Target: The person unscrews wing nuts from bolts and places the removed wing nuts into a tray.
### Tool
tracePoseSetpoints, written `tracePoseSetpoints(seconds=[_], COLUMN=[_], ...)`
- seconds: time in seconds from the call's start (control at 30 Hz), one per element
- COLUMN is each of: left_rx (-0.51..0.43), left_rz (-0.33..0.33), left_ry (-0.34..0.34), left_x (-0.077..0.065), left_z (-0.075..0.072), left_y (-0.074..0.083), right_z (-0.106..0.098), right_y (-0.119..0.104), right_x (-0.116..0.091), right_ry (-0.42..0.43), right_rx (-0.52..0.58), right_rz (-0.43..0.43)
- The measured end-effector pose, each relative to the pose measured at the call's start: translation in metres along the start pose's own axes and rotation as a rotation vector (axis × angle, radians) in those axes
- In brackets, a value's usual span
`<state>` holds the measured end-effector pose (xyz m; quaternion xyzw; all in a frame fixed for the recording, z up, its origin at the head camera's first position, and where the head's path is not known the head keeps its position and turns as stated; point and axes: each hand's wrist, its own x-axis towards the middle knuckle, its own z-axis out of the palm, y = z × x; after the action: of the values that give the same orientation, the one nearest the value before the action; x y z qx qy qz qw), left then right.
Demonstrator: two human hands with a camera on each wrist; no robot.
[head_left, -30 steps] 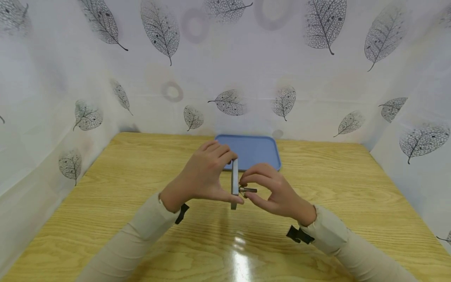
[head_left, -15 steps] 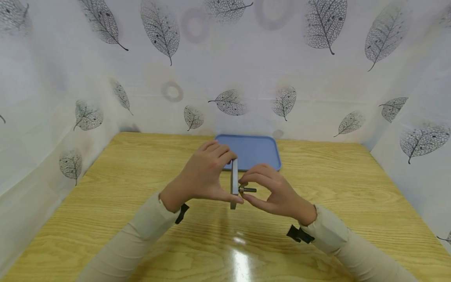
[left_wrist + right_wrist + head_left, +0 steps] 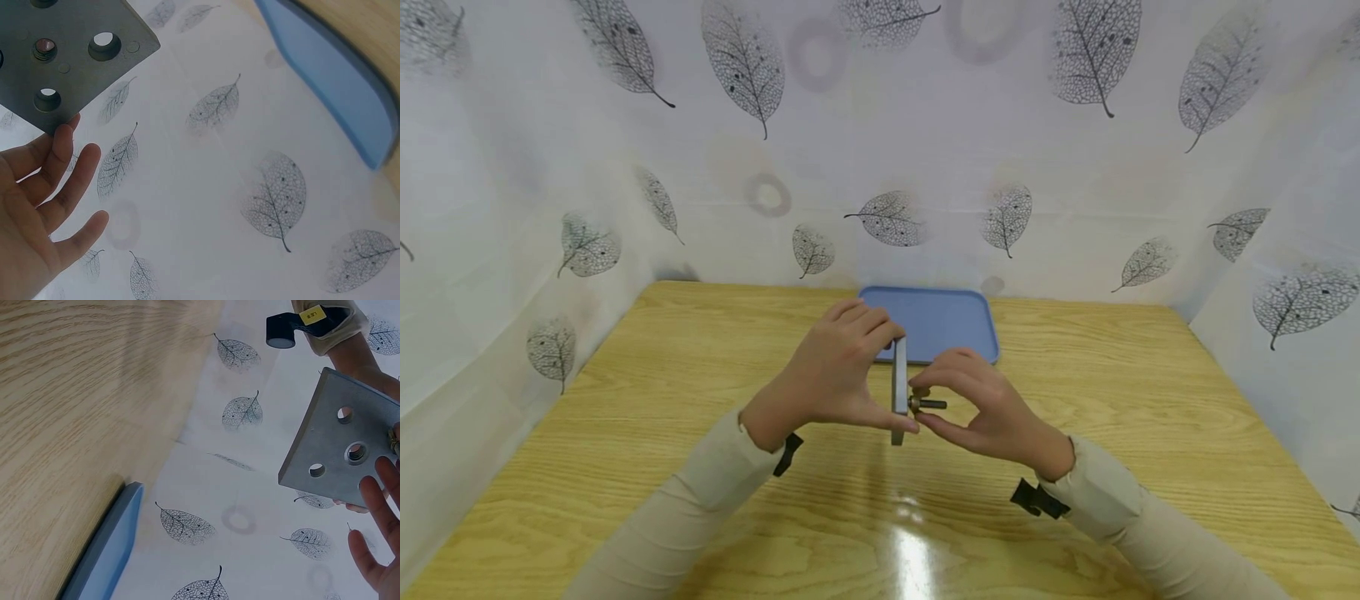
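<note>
My left hand (image 3: 842, 367) grips a grey metal plate (image 3: 900, 375) by its edges, fingers at the top and thumb low, holding it upright above the table. Several round holes pierce the plate (image 3: 340, 440), some of them threaded. From its right face a dark bolt (image 3: 934, 404) sticks out sideways, with a small brass-coloured piece, perhaps a nut or collar, close to the plate. Thumb and index finger of my right hand (image 3: 981, 408) pinch around that piece. In the left wrist view, a reddish bolt end (image 3: 45, 45) shows inside one threaded hole of the plate.
A blue tray (image 3: 958, 325) lies behind the hands at the table's back edge. The wooden table (image 3: 737, 500) spreads out below. A white curtain (image 3: 925, 150) with leaf prints closes off the back and sides.
The right thumb and index finger have shifted slightly around the brass-coloured piece on the bolt. The left hand and the plate have stayed nearly still.
</note>
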<state>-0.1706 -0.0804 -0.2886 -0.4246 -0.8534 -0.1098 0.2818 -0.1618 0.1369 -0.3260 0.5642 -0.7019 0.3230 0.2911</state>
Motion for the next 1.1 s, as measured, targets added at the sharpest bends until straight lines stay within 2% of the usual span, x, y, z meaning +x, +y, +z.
tracePoseSetpoints(seconds=[0.2,0.6,0.93,1.1], left_rx=[0.001,0.007,0.011,0.009], left_rz=[0.004,0.009,0.019,0.017], left_ry=[0.005,0.015,0.021,0.013], left_x=[0.0006,-0.0008,-0.0016,-0.0011], left_z=[0.0004,0.0017,0.0045,0.0039], left_y=[-0.0001,0.0007,-0.0001,-0.001], right_z=[0.0001,0.0016,0.0021,0.0016], right_y=[0.0008,-0.0014,-0.0041,-0.004], right_x=[-0.0008,0.0044,0.0046,0.0052], right_ry=[0.001,0.054,0.079,0.085], right_rx=[0.005,0.023,0.047,0.067], right_rz=[0.005,-0.117,-0.13,-0.11])
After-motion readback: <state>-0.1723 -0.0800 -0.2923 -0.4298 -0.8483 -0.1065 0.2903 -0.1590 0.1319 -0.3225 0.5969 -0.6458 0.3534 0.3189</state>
